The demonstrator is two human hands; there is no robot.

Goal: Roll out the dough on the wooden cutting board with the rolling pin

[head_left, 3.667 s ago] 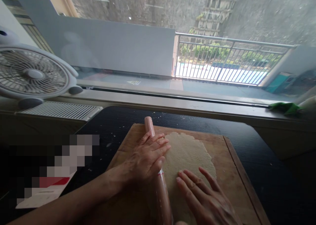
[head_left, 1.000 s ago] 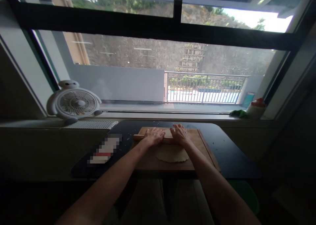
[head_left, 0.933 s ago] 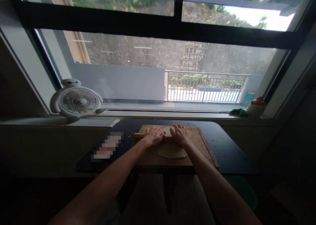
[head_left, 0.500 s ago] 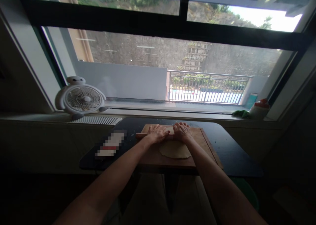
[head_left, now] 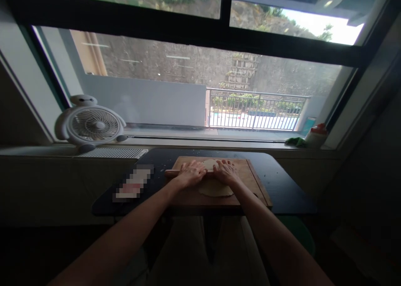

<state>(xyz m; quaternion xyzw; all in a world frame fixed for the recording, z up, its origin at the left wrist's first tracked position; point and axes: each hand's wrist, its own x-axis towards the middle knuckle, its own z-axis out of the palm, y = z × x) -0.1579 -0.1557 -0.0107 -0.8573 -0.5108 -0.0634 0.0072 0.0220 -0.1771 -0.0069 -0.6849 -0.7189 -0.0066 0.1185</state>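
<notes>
A pale, flattened round of dough (head_left: 216, 190) lies on a wooden board (head_left: 186, 200). Across it runs a wooden rolling pin (head_left: 171, 173), its left end sticking out past my left hand (head_left: 191, 173). That hand holds the pin from above, fingers draped over it. Close beside it, my right hand (head_left: 226, 172) presses on the pin too, fingers reaching over onto the far part of the dough. The pin's right end is hidden under my right hand. Dough shows both beyond the pin and on my side of it.
The board rests on a dark table (head_left: 288, 194) below a window. To its left lies a blurred-out flat item (head_left: 133, 183). A white fan (head_left: 98, 125) stands on the left sill; a bottle (head_left: 316, 136) and green cloth (head_left: 295, 141) sit at right. A green stool (head_left: 297, 231) is below.
The whole scene has shifted left in view as my head turned. My right hand's fingers lie flatter, and more dough shows beyond the pin. Both hands remain on the rolling pin.
</notes>
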